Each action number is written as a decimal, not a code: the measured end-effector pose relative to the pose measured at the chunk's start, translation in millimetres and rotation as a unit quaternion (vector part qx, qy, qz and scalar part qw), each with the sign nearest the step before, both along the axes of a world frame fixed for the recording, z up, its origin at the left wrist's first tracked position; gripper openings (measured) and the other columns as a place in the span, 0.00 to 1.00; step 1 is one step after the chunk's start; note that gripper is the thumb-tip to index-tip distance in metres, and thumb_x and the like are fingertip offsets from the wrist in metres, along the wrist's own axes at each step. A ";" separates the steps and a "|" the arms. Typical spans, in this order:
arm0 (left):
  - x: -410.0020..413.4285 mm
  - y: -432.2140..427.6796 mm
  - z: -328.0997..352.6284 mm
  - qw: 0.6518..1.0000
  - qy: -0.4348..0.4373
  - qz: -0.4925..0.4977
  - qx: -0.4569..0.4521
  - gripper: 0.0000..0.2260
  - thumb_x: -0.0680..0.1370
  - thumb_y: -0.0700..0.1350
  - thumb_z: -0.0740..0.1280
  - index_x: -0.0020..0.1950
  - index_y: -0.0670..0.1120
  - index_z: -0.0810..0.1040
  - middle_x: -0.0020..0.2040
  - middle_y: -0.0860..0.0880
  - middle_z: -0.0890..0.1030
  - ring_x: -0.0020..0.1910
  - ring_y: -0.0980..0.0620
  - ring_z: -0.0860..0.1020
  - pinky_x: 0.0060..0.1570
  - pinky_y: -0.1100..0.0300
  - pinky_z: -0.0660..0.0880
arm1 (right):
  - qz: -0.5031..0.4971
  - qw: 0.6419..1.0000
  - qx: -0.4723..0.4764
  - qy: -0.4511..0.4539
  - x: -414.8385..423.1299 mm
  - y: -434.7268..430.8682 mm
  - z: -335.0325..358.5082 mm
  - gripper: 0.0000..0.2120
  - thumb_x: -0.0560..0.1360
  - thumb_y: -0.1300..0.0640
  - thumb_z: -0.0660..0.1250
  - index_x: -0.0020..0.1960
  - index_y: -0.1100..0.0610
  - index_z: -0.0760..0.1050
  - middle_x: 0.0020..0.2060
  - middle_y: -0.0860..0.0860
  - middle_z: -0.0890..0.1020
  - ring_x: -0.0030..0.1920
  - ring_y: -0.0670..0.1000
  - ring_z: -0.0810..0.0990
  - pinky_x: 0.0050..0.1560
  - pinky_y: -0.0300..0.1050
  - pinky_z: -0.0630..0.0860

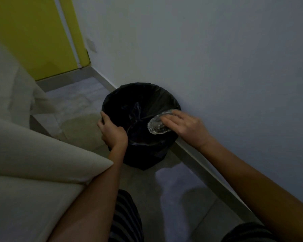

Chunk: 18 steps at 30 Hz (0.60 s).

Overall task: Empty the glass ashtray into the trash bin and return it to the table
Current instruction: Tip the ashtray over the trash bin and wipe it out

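Over the trash bin (122, 103) at the middle of the frame, the right hand (184, 125) tips the glass ashtray (155, 125), fingers wrapped around its edge. Left hand (112, 131) grips the bin's rim. Glass looks heavy, hard and slippery, and could break, so hold its thick rim tight.

no readable text, labels or signs anywhere

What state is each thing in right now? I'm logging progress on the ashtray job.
glass ashtray: tipped over the bin's opening, held in the right hand.
trash bin: upright against the wall, open, lined with a black bag.
right hand: closed on the ashtray.
left hand: gripping the bin's near rim.
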<state>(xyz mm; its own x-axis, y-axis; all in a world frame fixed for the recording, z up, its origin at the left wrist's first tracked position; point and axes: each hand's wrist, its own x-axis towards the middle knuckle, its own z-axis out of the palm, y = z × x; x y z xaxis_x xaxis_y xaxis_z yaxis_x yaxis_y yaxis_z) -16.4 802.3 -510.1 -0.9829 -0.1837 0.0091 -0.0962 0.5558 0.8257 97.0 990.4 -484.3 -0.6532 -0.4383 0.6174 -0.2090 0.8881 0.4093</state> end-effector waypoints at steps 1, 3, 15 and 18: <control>-0.3 0.3 1.1 1.000 -0.004 0.003 0.006 0.32 0.77 0.30 0.59 0.79 0.47 0.57 0.73 0.42 0.66 0.65 0.38 0.73 0.65 0.48 0.69 | -0.002 1.000 0.003 0.005 0.0 -1.2 -1.7 0.14 0.82 0.63 0.58 0.50 0.54 0.82 0.44 0.48 0.86 0.43 0.52 0.85 0.35 0.41 0.81; 1.0 2.3 2.2 1.000 -0.006 0.006 0.017 0.32 0.77 0.30 0.59 0.79 0.47 0.57 0.73 0.42 0.66 0.65 0.39 0.73 0.66 0.48 0.68 | 0.001 1.000 0.025 -0.010 5.0 -0.5 -11.0 0.16 0.82 0.64 0.56 0.49 0.54 0.82 0.44 0.48 0.86 0.42 0.53 0.85 0.35 0.41 0.81; 4.6 5.3 -15.8 0.999 -0.033 -0.007 -0.015 0.31 0.76 0.30 0.59 0.78 0.46 0.58 0.73 0.42 0.65 0.65 0.38 0.73 0.66 0.48 0.68 | -0.003 0.998 0.050 -0.038 17.2 11.7 -25.8 0.11 0.77 0.63 0.62 0.48 0.52 0.82 0.43 0.47 0.86 0.41 0.52 0.85 0.35 0.40 0.79; 7.1 6.4 -24.9 0.999 -0.039 -0.014 -0.029 0.31 0.76 0.30 0.59 0.78 0.46 0.58 0.73 0.41 0.65 0.63 0.37 0.74 0.65 0.47 0.69 | -0.053 0.995 -0.026 -0.084 14.5 10.1 -31.0 0.11 0.75 0.61 0.62 0.50 0.53 0.82 0.44 0.48 0.86 0.42 0.52 0.85 0.32 0.39 0.80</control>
<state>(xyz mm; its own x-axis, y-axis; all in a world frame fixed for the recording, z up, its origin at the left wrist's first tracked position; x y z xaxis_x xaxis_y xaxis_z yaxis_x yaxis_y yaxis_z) -9.3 808.7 -535.1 -0.9858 -0.1581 -0.0572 -0.1425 0.6050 0.7833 111.4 1000.5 -515.4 -0.7899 -0.3309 0.5163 -0.1736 0.9281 0.3293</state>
